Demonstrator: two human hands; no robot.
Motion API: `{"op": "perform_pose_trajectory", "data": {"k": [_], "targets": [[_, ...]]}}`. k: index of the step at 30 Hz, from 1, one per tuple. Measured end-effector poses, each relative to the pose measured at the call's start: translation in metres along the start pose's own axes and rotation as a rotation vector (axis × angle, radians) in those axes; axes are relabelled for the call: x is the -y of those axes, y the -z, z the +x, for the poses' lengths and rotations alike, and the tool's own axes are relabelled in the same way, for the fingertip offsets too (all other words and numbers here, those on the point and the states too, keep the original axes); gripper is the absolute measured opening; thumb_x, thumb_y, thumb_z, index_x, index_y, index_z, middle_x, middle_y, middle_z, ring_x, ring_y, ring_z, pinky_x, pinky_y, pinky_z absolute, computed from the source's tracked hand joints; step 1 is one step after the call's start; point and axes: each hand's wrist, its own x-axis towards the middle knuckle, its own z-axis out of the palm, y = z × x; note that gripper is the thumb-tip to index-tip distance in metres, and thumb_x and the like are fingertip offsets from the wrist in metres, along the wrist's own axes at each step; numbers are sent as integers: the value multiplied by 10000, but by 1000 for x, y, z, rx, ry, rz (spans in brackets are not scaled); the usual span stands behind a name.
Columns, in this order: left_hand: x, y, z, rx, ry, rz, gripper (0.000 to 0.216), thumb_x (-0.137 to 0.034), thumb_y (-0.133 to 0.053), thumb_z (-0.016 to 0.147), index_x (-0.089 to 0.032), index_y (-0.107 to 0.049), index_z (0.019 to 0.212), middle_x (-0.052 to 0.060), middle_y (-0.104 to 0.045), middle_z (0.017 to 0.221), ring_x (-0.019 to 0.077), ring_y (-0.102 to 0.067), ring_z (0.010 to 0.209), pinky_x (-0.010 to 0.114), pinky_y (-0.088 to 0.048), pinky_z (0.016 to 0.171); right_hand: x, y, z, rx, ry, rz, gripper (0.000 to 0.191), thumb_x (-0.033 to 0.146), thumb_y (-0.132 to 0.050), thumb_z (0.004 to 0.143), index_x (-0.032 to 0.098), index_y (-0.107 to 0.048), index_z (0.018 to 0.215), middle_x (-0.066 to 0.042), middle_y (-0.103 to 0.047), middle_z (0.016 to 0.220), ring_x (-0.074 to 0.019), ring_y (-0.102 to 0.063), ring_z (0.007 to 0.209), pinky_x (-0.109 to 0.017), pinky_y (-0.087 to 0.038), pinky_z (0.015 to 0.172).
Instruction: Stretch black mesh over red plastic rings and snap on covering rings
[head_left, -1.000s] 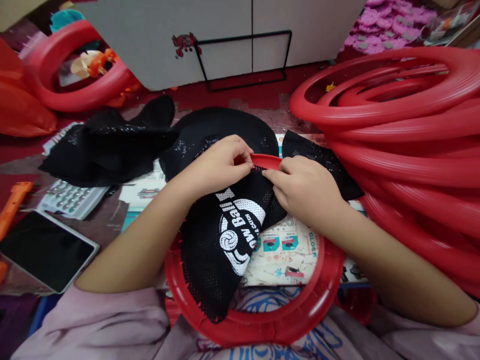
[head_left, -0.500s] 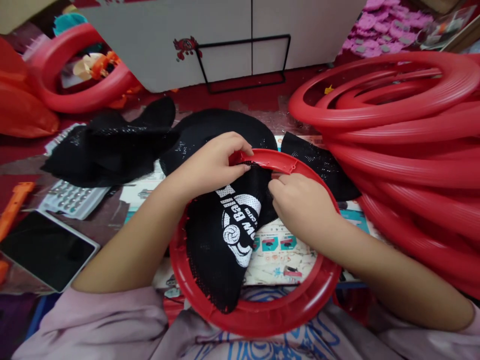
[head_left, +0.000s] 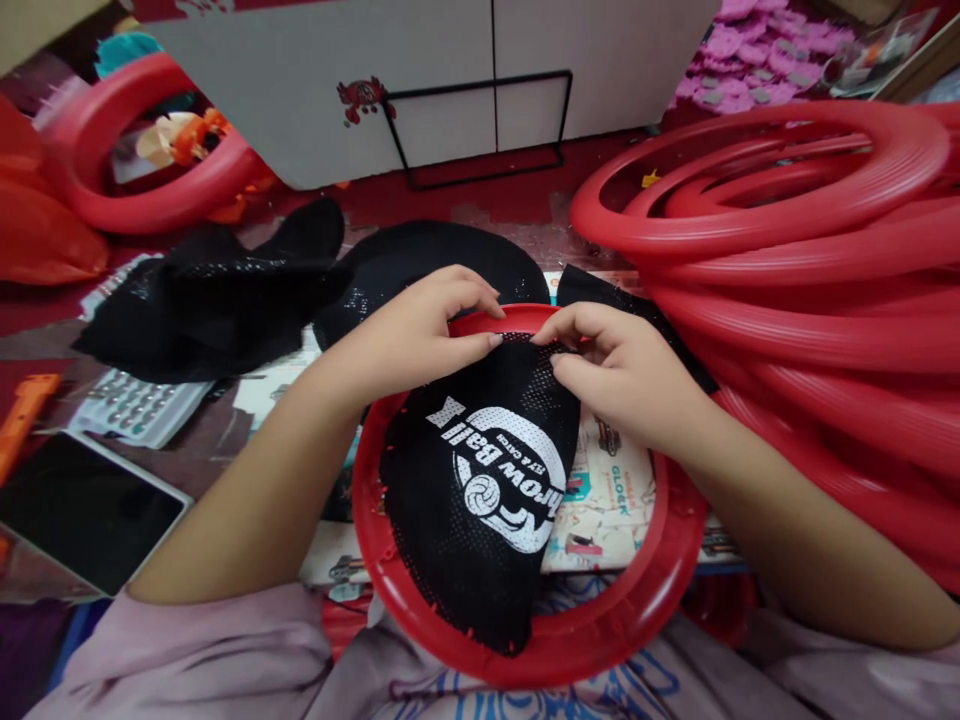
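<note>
A red plastic ring (head_left: pixel 622 645) rests tilted at the table's front edge, against my shirt. Across its left part lies a black mesh cloth (head_left: pixel 450 530) printed with white lettering and a ball; small pegs on the ring poke through its left and lower edge. At the far rim my left hand (head_left: pixel 427 325) pinches the cloth's top edge, thumb on the mesh and fingers over the rim. Just right of it, my right hand (head_left: pixel 615 365) grips the same edge between thumb and forefinger. The right part of the ring shows bare, with printed cardboard (head_left: pixel 615 500) beneath.
Red rings (head_left: pixel 780 240) are piled high at the right. More black mesh pieces (head_left: pixel 217 300) lie behind and to the left. A clear case (head_left: pixel 139 405) and a dark-screened device (head_left: pixel 90 510) sit at the left. A white board (head_left: pixel 435 60) with a black wire stand (head_left: pixel 480 90) closes off the back.
My right hand has opened out from a closed grip and now holds the cloth's top edge. The cloth is spread further right, showing more lettering. The ring has shifted slightly right and toward me.
</note>
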Motion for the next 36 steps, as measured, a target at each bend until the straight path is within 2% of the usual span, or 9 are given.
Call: {"op": "perform_pose_trajectory", "data": {"k": [6, 9, 13, 15, 22, 36], "targets": [[-3, -12, 4, 1, -4, -86, 185, -235, -546, 823, -168, -705, 890, 65, -643, 1119, 190, -607, 1025, 349, -458, 942, 4, -2, 0, 96, -46, -273, 197, 75, -531, 745, 169, -662, 857, -4, -678, 817, -133, -581, 727, -251, -422, 682], [-2, -12, 4, 0, 25, -70, 163, -238, -574, 800, -166, -718, 829, 60, -644, 1092, 184, -614, 978, 344, -465, 916, 3, -2, 0, 88, 5, -348, 201, 68, -523, 783, 161, -678, 869, -27, -692, 860, -149, -601, 795, -265, -431, 748], [-2, -13, 5, -9, 36, -77, 141, -262, -595, 783, -166, -697, 772, 61, -635, 1075, 184, -611, 954, 342, -474, 881, -3, -2, 1, 12, 132, -425, 253, 49, -468, 801, 146, -677, 904, -64, -652, 893, -167, -584, 842, -281, -440, 782], [-2, -14, 5, -24, 30, -75, 142, -258, -580, 792, -161, -677, 757, 64, -636, 1052, 183, -609, 947, 343, -472, 879, -5, -3, 0, 15, 171, -461, 294, 50, -436, 811, 145, -683, 937, -82, -623, 922, -173, -572, 858, -281, -441, 771], [0, -20, 7, -71, 25, -59, 113, -200, -549, 781, -156, -608, 696, 57, -640, 985, 187, -597, 944, 341, -461, 875, -1, -7, -2, 52, 137, -699, 339, 105, -417, 852, 150, -688, 1050, -110, -600, 976, -199, -567, 848, -285, -408, 693], [2, -29, 9, -141, 85, -74, 103, -174, -545, 711, -151, -610, 635, 64, -638, 956, 197, -607, 920, 342, -464, 864, -3, -11, -1, 88, 132, -926, 335, 155, -429, 910, 213, -668, 1137, -91, -583, 946, -179, -535, 750, -282, -288, 568]]}}
